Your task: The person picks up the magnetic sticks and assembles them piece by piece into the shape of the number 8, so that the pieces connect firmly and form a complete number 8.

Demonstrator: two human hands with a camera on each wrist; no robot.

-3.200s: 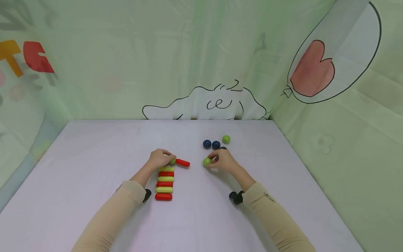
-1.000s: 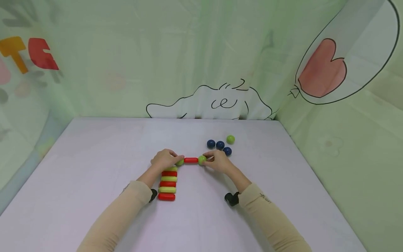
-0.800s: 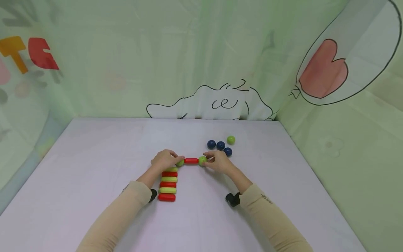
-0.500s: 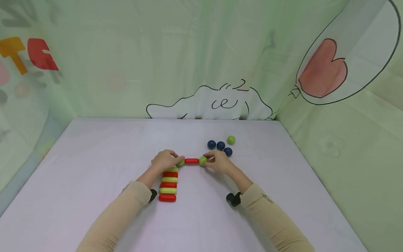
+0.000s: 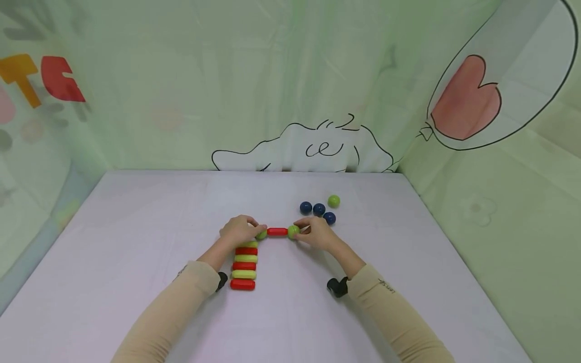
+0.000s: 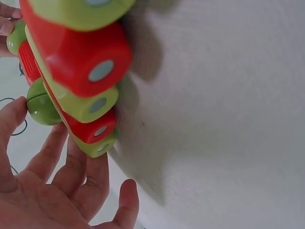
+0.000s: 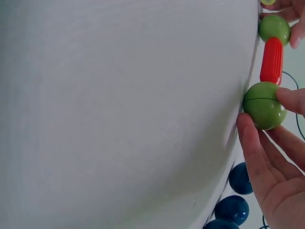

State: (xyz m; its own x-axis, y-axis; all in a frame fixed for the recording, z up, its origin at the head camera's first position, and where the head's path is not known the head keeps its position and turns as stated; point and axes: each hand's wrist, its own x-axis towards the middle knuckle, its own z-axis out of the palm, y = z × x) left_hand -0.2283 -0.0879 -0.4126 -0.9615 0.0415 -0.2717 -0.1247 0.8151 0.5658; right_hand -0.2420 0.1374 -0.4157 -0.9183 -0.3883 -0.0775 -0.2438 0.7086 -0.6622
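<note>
A red rod (image 5: 277, 232) joins two green balls in a line on the table. My left hand (image 5: 238, 230) pinches the left green ball (image 6: 44, 102) between thumb and fingers. At the other end my right hand (image 5: 317, 233) holds the right green ball (image 7: 265, 106), thumb on one side and fingertips on the other. Both rod ends meet the balls in the right wrist view. Just below the left hand lies a column of red and yellow-green rods (image 5: 244, 266), side by side; pale round discs show on their ends in the left wrist view.
Several dark blue balls (image 5: 319, 209) sit behind the right hand, with another green ball (image 5: 334, 201) beside them. The white-covered table (image 5: 150, 212) ends at a green printed curtain (image 5: 190, 91) at the back and sides.
The right hand has brought its green ball leftward to the red rod, and the rod, tilted before, now lies straight between both balls. Over the last second the hands hardly move.
</note>
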